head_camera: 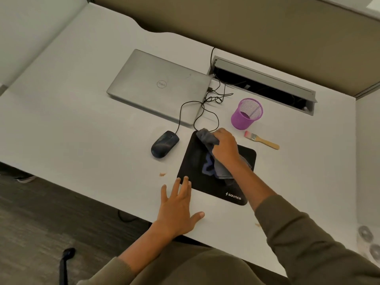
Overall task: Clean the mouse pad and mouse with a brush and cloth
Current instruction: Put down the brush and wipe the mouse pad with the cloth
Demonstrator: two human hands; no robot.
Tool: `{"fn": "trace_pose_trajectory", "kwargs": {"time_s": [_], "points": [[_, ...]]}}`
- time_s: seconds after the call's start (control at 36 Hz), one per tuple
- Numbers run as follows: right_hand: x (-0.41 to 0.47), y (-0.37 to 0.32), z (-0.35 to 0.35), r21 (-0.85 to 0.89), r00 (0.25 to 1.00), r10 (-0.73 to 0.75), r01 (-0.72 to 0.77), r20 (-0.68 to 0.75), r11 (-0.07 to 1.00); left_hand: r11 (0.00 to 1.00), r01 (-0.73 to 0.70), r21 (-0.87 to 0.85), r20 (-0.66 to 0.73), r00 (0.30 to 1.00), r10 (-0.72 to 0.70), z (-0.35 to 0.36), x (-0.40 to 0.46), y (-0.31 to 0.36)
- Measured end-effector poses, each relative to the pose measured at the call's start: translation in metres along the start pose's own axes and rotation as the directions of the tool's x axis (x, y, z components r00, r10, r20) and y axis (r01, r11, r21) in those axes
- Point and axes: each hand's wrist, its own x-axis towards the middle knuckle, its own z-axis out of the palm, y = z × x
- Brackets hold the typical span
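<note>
Fingers of the right hand (225,148) bunch a grey cloth (207,138) against the far edge of the black mouse pad (195,161). Left hand (176,208), spread wide and holding nothing, pins the pad's near-left corner. Best wiped in overlapping strokes, keeping that corner pinned. The mouse (164,144) lies just left of the pad, long axis pointing far-right. The brush (262,139) lies right, bristles leftward.
</note>
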Motion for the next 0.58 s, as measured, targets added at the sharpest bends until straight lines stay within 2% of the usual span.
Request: {"fn": "trace_pose_trajectory", "kwargs": {"time_s": [0.03, 0.06, 0.14, 0.19, 0.28, 0.33, 0.42, 0.44, 0.5, 0.53, 0.58], "points": [[0.002, 0.002, 0.002, -0.037, 0.998, -0.003, 0.001, -0.061, 0.999, 1.000, 0.002, -0.001, 0.000, 1.000, -0.002, 0.000, 0.000, 0.000], [0.001, 0.001, 0.005, -0.079, 0.998, -0.028, 0.023, -0.053, 0.997, 1.000, 0.002, 0.001, 0.001, 1.000, -0.002, 0.000, 0.000, -0.001], [0.002, -0.026, 0.013, -0.280, 0.955, -0.068, 0.152, 0.290, 0.948, 1.000, -0.005, 0.019, 0.002, 1.000, 0.005, 0.000, 0.001, -0.003], [-0.010, -0.034, 0.026, -0.311, 0.917, -0.124, 0.252, 0.380, 0.916, 1.000, -0.003, 0.028, -0.005, 1.000, 0.003, 0.000, 0.001, -0.005], [-0.052, -0.019, 0.041, -0.347, 0.880, -0.280, 0.419, 0.384, 0.839, 0.999, -0.010, 0.037, 0.001, 1.000, 0.010, -0.001, 0.000, -0.004], [-0.053, -0.009, 0.035, -0.248, 0.870, -0.321, 0.427, 0.373, 0.869, 0.999, -0.016, 0.030, 0.006, 1.000, 0.016, -0.002, -0.001, -0.005], [-0.022, -0.002, 0.008, -0.129, 0.938, -0.158, 0.206, 0.310, 0.970, 0.999, -0.029, 0.015, 0.005, 1.000, 0.029, -0.004, -0.002, -0.005], [-0.015, -0.001, 0.000, -0.120, 0.966, -0.115, 0.146, 0.233, 0.982, 0.999, -0.032, 0.009, 0.007, 0.999, 0.032, -0.004, -0.002, -0.005], [-0.009, -0.001, -0.001, -0.085, 0.992, -0.126, 0.126, 0.012, 0.988, 0.999, -0.034, 0.009, 0.007, 0.999, 0.034, -0.004, -0.002, -0.006], [-0.010, -0.004, 0.002, -0.090, 0.992, -0.127, 0.125, -0.008, 0.988, 0.999, -0.036, 0.014, 0.010, 0.999, 0.036, -0.003, -0.002, -0.007], [-0.020, -0.014, 0.013, -0.216, 0.987, -0.124, 0.143, 0.099, 0.966, 0.999, -0.041, 0.027, 0.019, 0.999, 0.040, -0.003, -0.002, -0.008]]}}
